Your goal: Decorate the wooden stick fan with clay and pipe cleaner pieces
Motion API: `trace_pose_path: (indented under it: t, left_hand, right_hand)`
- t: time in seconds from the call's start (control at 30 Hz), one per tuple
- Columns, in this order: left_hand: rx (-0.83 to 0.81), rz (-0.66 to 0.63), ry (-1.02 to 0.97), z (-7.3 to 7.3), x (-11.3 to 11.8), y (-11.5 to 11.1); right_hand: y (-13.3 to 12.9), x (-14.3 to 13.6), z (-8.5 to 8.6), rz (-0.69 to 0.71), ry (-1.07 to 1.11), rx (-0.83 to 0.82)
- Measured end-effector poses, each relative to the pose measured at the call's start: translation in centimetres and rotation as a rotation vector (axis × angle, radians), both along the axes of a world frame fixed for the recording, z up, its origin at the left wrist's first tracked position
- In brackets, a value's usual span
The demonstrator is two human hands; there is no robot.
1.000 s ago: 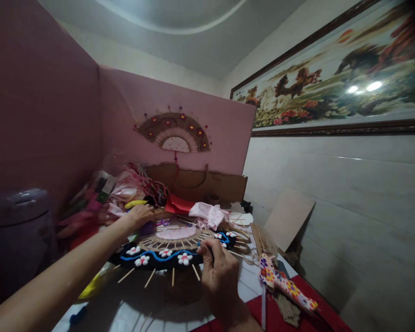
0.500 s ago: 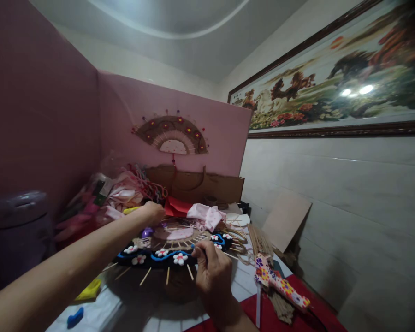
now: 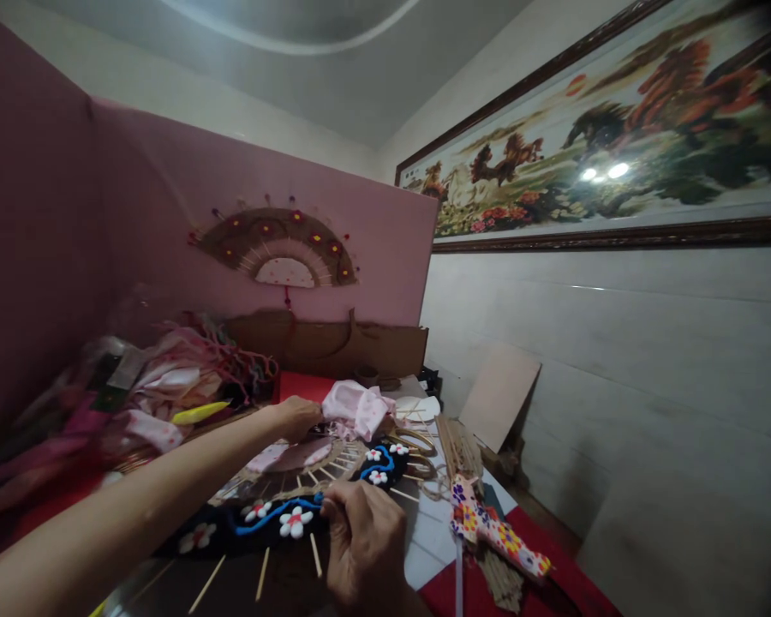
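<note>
A fan-shaped craft piece (image 3: 268, 530) lies in front of me, its black band decorated with white flowers and a wavy blue clay line (image 3: 266, 519). Thin wooden sticks (image 3: 263, 572) poke out from its near edge. At the band, my right hand (image 3: 369, 536) is closed in a pinch on the end of the blue clay line. My left hand (image 3: 301, 416) reaches across the fan to its far side, beside a crumpled pink cloth (image 3: 358, 408); its fingers are hidden from me. Pale pink fabric (image 3: 289, 454) covers the fan's inner part.
A hot glue gun with a flowered cover (image 3: 498, 531) rests at right by corrugated cardboard strips (image 3: 457, 446). Pink fabric scraps (image 3: 167, 377) and a yellow pointed item (image 3: 200, 413) are heaped at left. A finished fan (image 3: 276, 244) hangs on the pink panel behind.
The view has swung right, so everything sits further left. My left hand has moved rightward over the table, closer to the pink cloth. My right hand stays at the blue line.
</note>
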State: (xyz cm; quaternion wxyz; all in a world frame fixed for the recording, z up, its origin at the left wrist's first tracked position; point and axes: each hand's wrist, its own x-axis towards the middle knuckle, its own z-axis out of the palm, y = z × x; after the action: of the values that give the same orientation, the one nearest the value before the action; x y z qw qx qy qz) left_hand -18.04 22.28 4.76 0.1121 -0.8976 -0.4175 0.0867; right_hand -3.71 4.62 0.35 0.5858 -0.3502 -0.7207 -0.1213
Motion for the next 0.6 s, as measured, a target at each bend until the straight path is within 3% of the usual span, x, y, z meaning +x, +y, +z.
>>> trace_pose_path:
  t: [0.6]
  left_hand:
    - [-0.067, 0.198, -0.047, -1.2, 1.5, 3.5]
  right_hand:
    - [0.1, -0.7, -0.7, 0.043, 0.04, 0.031]
